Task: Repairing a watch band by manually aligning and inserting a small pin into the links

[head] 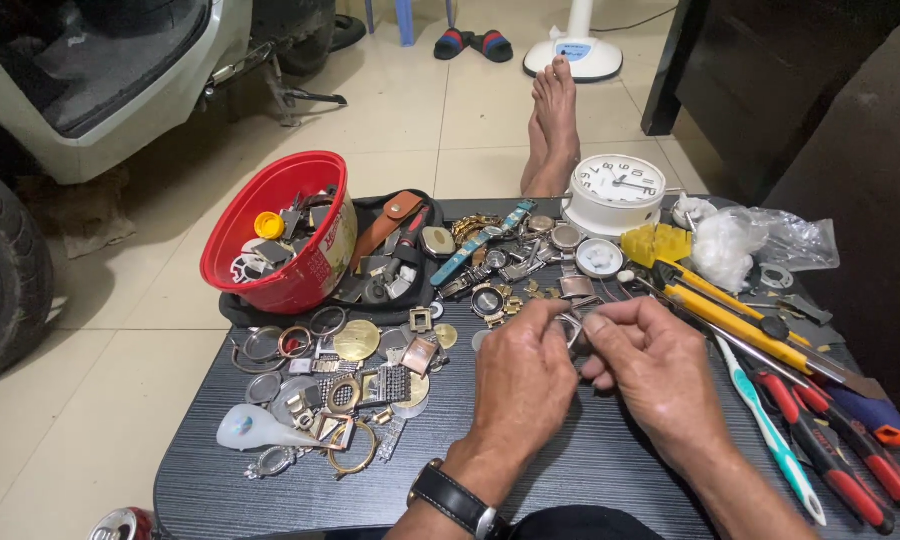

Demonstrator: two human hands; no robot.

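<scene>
At the far left edge, a dark rubber tyre (5, 265), and above it in the upper left corner the white plastic body of a scooter (100, 80) with its metal kickstand down on the cream floor tiles (100, 400). Left of centre, a red plastic bucket (270, 235) tilted on its side, spilling small watch parts onto a black tray, likely tipped for easy picking. Below it, loose metal rings, bezels and brass-coloured watch backs (340, 375) spread flat across the dark wood-grain bench (590, 450), seemingly laid out singly so each can be seen. At centre, left hand (525, 375), wrist strapped with a black-banded wristwatch (457, 500), closed in a pinch on a small silver metal watch case (572, 328); right hand (655, 365) just beside it, fingertips gripping the same piece from the other side, held up close above the bench, probably for fine work. Behind, in the upper middle, a white round alarm clock (615, 190) and a bare foot (553, 125) stretched over the tiles. At the right, yellow-handled utility knife (735, 320), red-handled pliers (845, 455) and a white-and-teal toothbrush (770, 430) lined up within reach of the right hand.
</scene>
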